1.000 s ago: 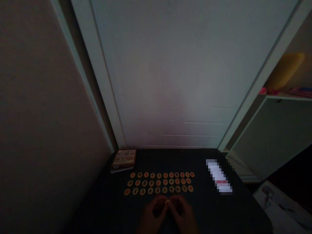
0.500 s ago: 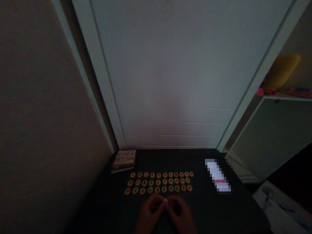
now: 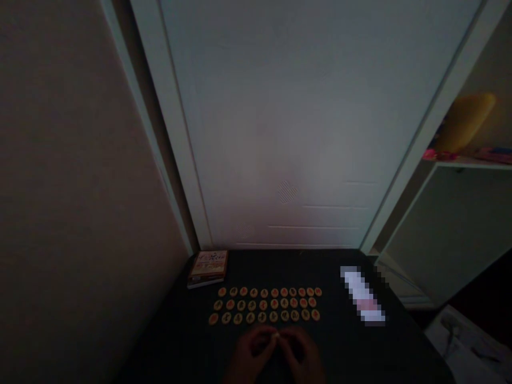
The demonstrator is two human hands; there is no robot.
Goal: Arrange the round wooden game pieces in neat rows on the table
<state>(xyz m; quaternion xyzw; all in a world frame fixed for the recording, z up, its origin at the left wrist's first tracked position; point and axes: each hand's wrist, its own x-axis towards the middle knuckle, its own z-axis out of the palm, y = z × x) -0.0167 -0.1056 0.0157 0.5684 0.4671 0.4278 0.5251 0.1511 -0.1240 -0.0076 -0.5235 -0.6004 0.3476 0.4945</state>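
Observation:
My left hand [image 3: 253, 352] and my right hand [image 3: 301, 353] meet at the near side of the dark table [image 3: 176, 341], thumbs and fingertips pinched together. A tiny pale spot shows where the fingertips touch. Whether it is a small object or a fingernail, I cannot tell. Just beyond the hands lie Chinese chess pieces [image 3: 263, 305], round wooden discs with red or black characters, laid flat in three rows. Both hands are apart from the rows.
A small stack of books [image 3: 208, 266] lies at the table's back left corner. On the right is a blurred-out white strip [image 3: 362, 296]. A white panel [image 3: 280, 133] rises behind the table, and a wall [image 3: 88, 202] stands on the left.
The camera view has tilted slightly, so the scene sits a little lower and further right. My hands stay pinched together in nearly the same place; the pieces keep their rows.

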